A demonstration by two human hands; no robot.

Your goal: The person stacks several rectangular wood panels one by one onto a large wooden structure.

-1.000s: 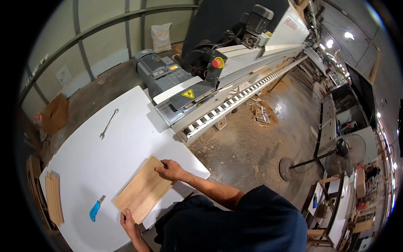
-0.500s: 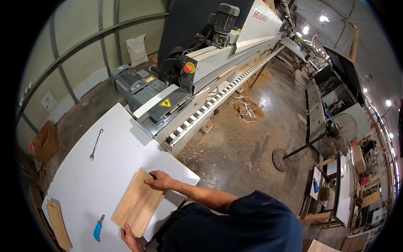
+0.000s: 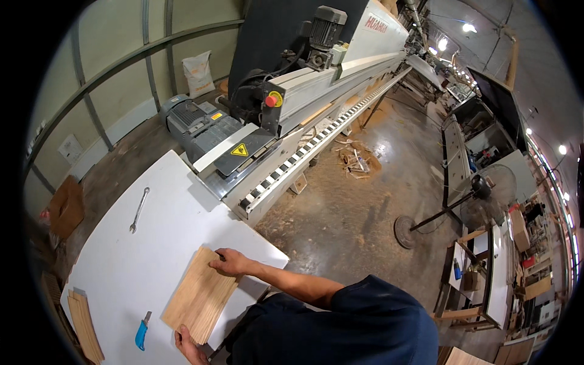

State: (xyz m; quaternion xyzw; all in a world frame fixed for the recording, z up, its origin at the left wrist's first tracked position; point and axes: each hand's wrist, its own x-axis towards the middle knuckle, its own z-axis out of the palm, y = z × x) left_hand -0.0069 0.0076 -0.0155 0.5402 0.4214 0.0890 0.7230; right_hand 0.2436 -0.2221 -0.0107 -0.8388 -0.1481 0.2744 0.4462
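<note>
View swung right; left fingers (image 3: 183, 333), right fingers (image 3: 218, 264) grip boards (image 3: 198, 295).

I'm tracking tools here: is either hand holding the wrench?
No: the wrench lies on the white table, while the left hand and right hand both grip the wooden boards.

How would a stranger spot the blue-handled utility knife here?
On the white tabletop, look between the narrow brown wooden strips and wide flat brown wood. The utility knife there has a bright blue handle, unlike the all-silver metal wrench.
</note>
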